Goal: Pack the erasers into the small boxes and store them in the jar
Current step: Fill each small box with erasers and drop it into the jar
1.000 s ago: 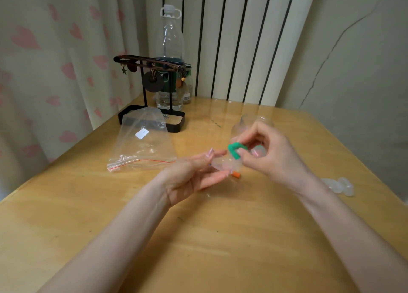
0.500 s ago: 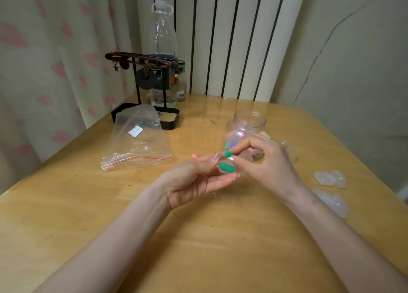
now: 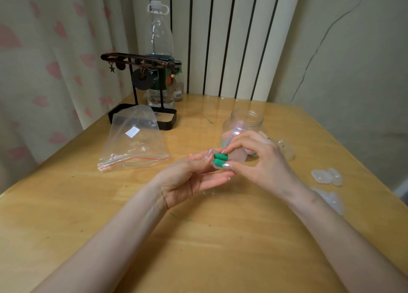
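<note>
While the left hand [image 3: 189, 180] lies palm up over the wooden table [image 3: 198, 237], its thumb and fingers pinch a small clear box [image 3: 239, 158] holding two green erasers [image 3: 220, 159] side by side. Right hand [image 3: 262, 162] is curled, with index tip and thumb pinching the erasers at the box edge. Cannot tell if the box has a lid attached. Open clear jar [image 3: 246, 120] stands just behind both hands, some coloured bits inside, blurred. More empty clear boxes [image 3: 326, 176] lie on the table to the right, well apart from the hands. Clear zip bag [image 3: 134, 142] lies flat to the left, near a black jewellery stand [image 3: 167, 125] and a plastic bottle [image 3: 160, 34].
</note>
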The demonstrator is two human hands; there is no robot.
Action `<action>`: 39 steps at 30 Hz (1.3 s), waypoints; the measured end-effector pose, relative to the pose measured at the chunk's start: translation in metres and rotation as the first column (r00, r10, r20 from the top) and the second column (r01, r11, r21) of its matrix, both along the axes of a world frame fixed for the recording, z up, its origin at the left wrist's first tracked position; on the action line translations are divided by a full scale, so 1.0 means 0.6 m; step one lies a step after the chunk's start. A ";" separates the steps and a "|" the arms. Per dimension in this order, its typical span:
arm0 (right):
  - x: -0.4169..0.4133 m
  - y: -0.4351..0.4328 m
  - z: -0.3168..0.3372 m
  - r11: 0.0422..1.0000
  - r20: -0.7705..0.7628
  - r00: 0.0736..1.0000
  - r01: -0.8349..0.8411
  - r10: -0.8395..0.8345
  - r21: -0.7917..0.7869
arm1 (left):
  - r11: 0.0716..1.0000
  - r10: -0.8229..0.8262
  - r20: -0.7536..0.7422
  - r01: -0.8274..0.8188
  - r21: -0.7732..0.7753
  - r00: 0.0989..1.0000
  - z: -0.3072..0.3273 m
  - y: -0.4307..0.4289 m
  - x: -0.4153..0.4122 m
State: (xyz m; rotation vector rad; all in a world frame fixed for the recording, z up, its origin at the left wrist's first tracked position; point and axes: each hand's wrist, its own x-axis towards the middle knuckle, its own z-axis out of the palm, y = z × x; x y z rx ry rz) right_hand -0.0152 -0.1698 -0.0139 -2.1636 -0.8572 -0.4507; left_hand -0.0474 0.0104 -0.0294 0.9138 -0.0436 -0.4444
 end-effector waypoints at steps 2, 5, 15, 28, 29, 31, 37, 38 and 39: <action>0.002 0.002 -0.006 1.000 0.011 1.000 0.003 -0.003 -0.002 | 1.000 0.011 0.006 -0.011 0.003 1.000 -0.002 0.000 0.001; -0.001 0.006 -0.011 0.995 -0.062 0.997 -0.036 0.042 0.091 | 1.000 0.018 0.011 -0.018 0.001 1.000 -0.001 0.002 0.003; -0.009 0.022 -0.027 0.986 -0.262 0.952 -0.141 0.158 0.084 | 0.992 0.081 0.074 -0.087 0.087 0.994 -0.008 -0.004 0.002; -0.010 0.029 -0.040 0.991 -0.047 0.991 -0.125 0.128 0.053 | 0.952 0.107 0.260 -0.174 0.250 0.960 -0.012 -0.019 -0.006; -0.010 0.027 -0.037 0.990 -0.045 0.990 -0.129 0.131 0.063 | 0.959 0.093 0.260 -0.157 0.238 0.961 -0.011 -0.019 -0.007; -0.009 0.023 -0.031 0.986 -0.067 0.987 -0.138 0.144 0.090 | 0.971 0.052 0.255 -0.109 0.214 0.965 -0.008 -0.017 -0.009; -0.009 0.023 -0.032 0.984 -0.058 0.983 -0.169 0.173 0.057 | 0.968 0.072 0.283 -0.135 0.211 0.956 -0.004 -0.014 -0.010; -0.009 0.024 -0.033 0.983 -0.051 0.983 -0.173 0.176 0.057 | 0.967 0.088 0.291 -0.152 0.204 0.953 -0.005 -0.014 -0.011; -0.009 0.024 -0.033 0.983 -0.039 0.984 -0.172 0.174 0.061 | 0.967 0.098 0.298 -0.161 0.196 0.950 -0.004 -0.015 -0.011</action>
